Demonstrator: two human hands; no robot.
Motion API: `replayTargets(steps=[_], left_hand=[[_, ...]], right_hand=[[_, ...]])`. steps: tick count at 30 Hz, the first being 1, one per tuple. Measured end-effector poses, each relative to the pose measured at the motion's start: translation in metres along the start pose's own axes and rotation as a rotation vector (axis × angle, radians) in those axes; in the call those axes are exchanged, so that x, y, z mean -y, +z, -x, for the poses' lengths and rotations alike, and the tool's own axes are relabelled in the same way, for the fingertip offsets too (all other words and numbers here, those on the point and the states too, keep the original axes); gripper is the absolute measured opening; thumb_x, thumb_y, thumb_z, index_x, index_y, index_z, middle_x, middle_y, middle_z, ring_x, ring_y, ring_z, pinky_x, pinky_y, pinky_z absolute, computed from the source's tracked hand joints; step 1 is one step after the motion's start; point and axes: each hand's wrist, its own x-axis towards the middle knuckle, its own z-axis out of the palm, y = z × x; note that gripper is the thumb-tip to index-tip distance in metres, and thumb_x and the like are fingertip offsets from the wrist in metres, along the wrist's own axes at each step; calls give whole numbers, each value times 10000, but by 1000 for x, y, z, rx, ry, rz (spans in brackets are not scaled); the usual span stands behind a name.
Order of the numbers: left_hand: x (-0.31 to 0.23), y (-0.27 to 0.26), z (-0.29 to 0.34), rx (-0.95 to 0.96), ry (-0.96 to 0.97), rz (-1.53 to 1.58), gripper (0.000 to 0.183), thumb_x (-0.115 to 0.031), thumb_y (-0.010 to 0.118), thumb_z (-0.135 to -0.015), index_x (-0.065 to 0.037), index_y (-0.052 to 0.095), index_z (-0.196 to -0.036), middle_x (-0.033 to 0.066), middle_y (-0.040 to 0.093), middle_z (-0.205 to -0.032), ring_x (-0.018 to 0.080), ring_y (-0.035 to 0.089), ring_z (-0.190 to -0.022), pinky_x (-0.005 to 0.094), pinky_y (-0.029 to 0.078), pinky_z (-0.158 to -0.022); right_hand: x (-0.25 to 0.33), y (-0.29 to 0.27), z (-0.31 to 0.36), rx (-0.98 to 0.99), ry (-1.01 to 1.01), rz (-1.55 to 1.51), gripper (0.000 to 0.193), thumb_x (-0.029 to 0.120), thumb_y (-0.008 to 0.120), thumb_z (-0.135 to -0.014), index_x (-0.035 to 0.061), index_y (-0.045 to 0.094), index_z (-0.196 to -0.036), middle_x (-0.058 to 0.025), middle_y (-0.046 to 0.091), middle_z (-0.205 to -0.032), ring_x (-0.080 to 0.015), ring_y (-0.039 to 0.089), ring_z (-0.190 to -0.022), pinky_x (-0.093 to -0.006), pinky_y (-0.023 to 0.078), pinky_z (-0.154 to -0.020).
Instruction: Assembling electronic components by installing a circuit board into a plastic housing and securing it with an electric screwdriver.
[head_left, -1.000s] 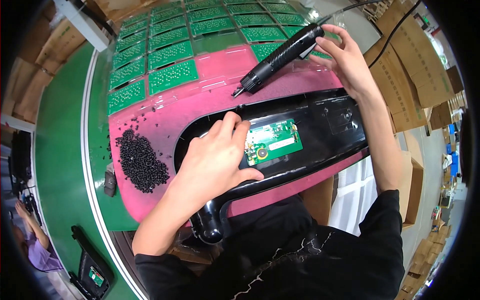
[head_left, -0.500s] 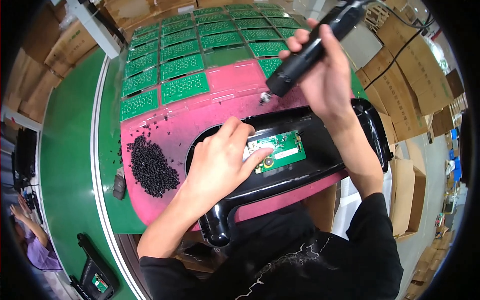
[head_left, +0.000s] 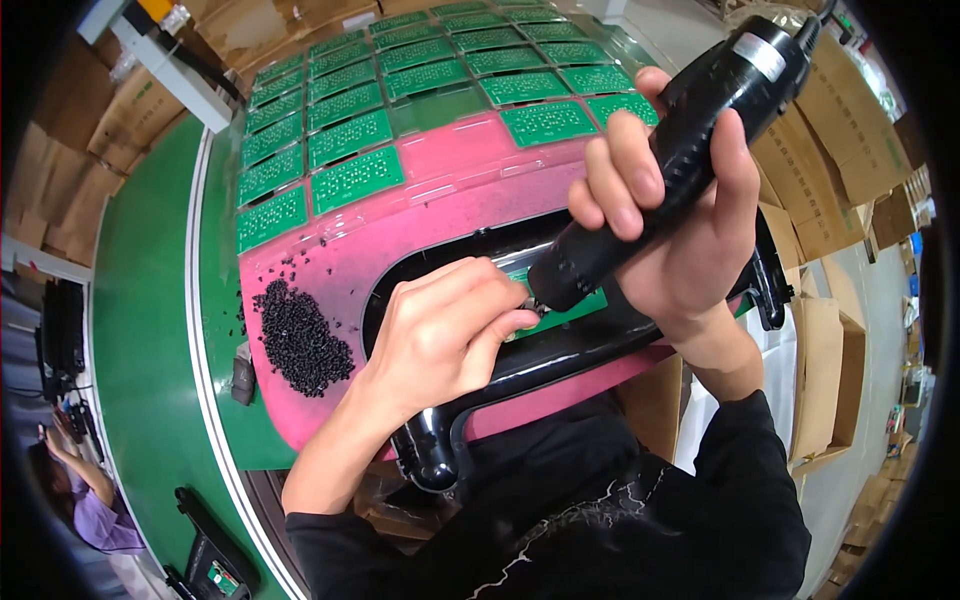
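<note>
A black electric screwdriver [head_left: 675, 170] is wrapped in my right hand [head_left: 690, 230], tilted with its nose down and to the left. That nose meets a green circuit board [head_left: 575, 314] inside a long black plastic housing [head_left: 550, 362]. My left hand [head_left: 440, 335] rests over the housing's left part, thumb and fingers drawn together beside the screwdriver tip. Whatever they pinch, if anything, is hidden. Much of the board is covered by the screwdriver and my fingers. A pile of small black screws [head_left: 303, 340] lies left of the housing.
Clear plastic trays with rows of green circuit boards [head_left: 357, 180] stand beyond the housing on a pink mat [head_left: 330, 250]. Open cardboard boxes [head_left: 825, 370] are at the right. Across the green table [head_left: 145, 340], another person [head_left: 95, 500] sits near a second black housing [head_left: 210, 545].
My right hand has brought the screwdriver down from above the mat onto the circuit board. My left thumb and fingers have drawn closer together beside its tip.
</note>
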Motion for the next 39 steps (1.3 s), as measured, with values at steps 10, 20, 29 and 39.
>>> replayTargets(steps=[10,20,29,39], left_hand=[[0,2,3,82,-260,120,73,11,681,-850,17,661,-920,127,627,-797,266,641,-688,339,512,-620],[-5,3,3,95,-141,11,154,-25,755,-781,-6,660,-900,113,619,-782,289,641,-687,366,517,-601],[-2,2,5,173,-100,-89,160,-62,760,-778,-29,629,-864,102,565,-748,304,614,-661,388,503,-570],[-3,4,3,199,-156,20,144,-26,740,-806,-17,635,-904,116,586,-766,306,618,-677,386,497,-591]], right_hand=[[21,-2,17,329,-199,144,680,661,603,-879,119,410,-1241,19,524,-659,-99,490,-491,-255,423,-502],[21,4,17,464,-239,257,673,629,664,-853,139,373,-1210,1,595,-730,-127,558,-534,-269,485,-550],[13,-8,14,596,-279,243,679,581,722,-832,119,382,-1196,-22,622,-711,-137,570,-496,-258,483,-500],[13,-17,15,431,-258,302,692,640,672,-833,109,403,-1184,-2,576,-666,-121,542,-496,-253,463,-495]])
